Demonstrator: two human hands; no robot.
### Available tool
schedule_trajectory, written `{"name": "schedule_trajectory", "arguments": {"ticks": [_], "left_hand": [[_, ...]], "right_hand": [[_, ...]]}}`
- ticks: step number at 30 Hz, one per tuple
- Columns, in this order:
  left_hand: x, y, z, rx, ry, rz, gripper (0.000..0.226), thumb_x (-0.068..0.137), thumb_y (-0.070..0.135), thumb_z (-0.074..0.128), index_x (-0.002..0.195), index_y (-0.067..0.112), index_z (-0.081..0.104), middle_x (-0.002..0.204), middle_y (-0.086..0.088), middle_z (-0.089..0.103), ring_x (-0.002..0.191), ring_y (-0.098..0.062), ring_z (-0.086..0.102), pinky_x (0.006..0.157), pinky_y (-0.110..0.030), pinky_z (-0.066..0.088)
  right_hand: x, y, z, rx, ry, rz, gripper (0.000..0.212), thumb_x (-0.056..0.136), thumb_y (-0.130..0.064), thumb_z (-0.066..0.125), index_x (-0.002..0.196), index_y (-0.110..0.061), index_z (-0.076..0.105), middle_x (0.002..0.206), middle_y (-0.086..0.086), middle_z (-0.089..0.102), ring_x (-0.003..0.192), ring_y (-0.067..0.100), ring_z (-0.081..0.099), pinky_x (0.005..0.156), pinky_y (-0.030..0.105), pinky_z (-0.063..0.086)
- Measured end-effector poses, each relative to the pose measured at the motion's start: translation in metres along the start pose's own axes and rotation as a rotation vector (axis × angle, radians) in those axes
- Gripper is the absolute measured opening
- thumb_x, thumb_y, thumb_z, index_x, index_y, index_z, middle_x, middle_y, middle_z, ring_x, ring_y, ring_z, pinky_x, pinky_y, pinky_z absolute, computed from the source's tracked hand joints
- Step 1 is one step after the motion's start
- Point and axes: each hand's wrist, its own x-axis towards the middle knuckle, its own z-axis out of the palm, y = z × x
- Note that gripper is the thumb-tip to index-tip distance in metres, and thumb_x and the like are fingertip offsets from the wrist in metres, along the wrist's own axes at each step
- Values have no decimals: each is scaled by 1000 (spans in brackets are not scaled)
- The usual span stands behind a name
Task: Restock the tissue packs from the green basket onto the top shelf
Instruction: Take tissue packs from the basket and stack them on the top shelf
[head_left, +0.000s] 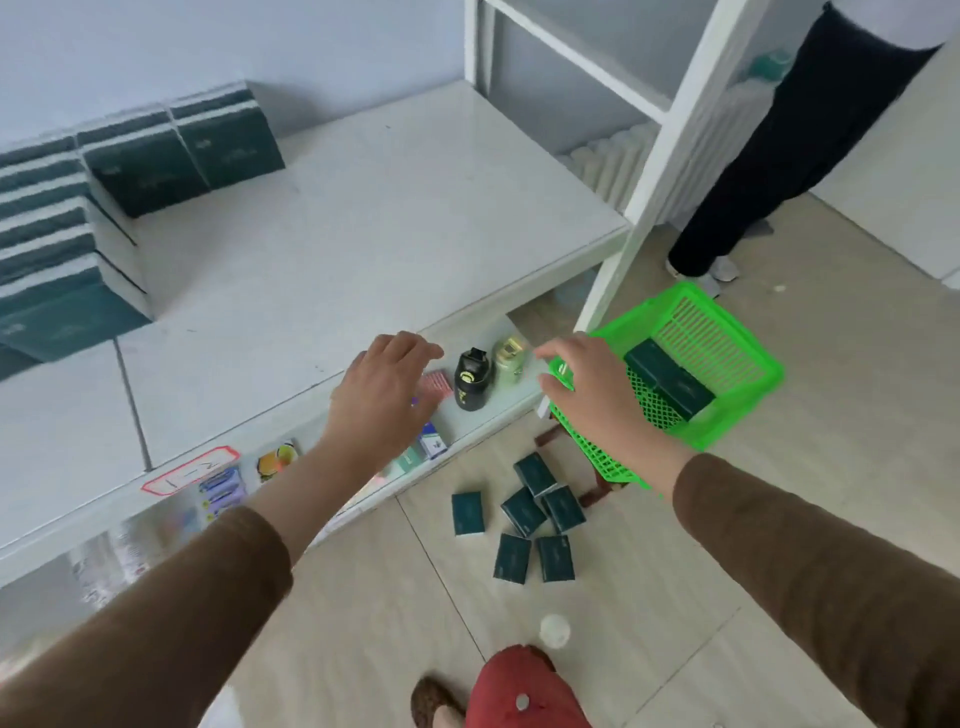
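Dark green plastic-wrapped tissue packs (104, 208) stacked at left rear of flat white top shelf (363, 218). Bright green plastic lattice basket (727, 364) off shelf's right front corner, packs inside; loose dark green packs (524, 514) on pale tiled floor (675, 571) below.

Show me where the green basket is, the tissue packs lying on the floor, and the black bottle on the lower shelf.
green basket (748, 332): head view, on its slatted far wall.
tissue packs on the floor (521, 512): head view, on the top face of a middle pack.
black bottle (471, 382): head view, on its body.
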Motion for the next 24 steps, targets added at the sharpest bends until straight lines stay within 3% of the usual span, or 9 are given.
{"name": "schedule_trajectory", "arguments": {"ticks": [6,10,19,22,24], "left_hand": [[35,92,99,-81,-216,71,41,89,33,64,127,22,56,122,4,55,113,-21,49,91,-41,46],[82,147,172,-108,-354,99,45,90,29,61,134,21,53,132,1,52,120,-23,47,99,-39,43],[259,216,386,-6,-637,34,56,93,24,60,144,15,40,148,-7,40,136,-27,38,114,-39,30],[318,222,459,66,-673,29,51,91,14,56,140,11,42,139,-8,45,131,-28,43,108,-41,39],[350,224,504,139,-696,50,54,90,8,55,142,11,40,138,-8,45,128,-27,44,101,-42,44]], "right_hand": [[-43,121,-16,-42,-88,236,24,94,-26,64,117,-20,63,117,-3,61,114,18,52,97,34,42],[-43,208,-20,27,-149,391,32,95,-24,64,126,-17,60,125,-1,60,121,20,53,102,38,44],[54,446,26,43,-374,645,54,91,-21,67,139,-5,48,135,17,54,124,32,54,101,39,46],[83,512,62,-11,-424,696,48,87,-18,67,130,-4,51,126,19,57,115,36,58,92,39,50],[96,547,87,-50,-449,727,41,87,-15,64,124,-4,51,125,19,55,116,37,54,94,40,48]]}}
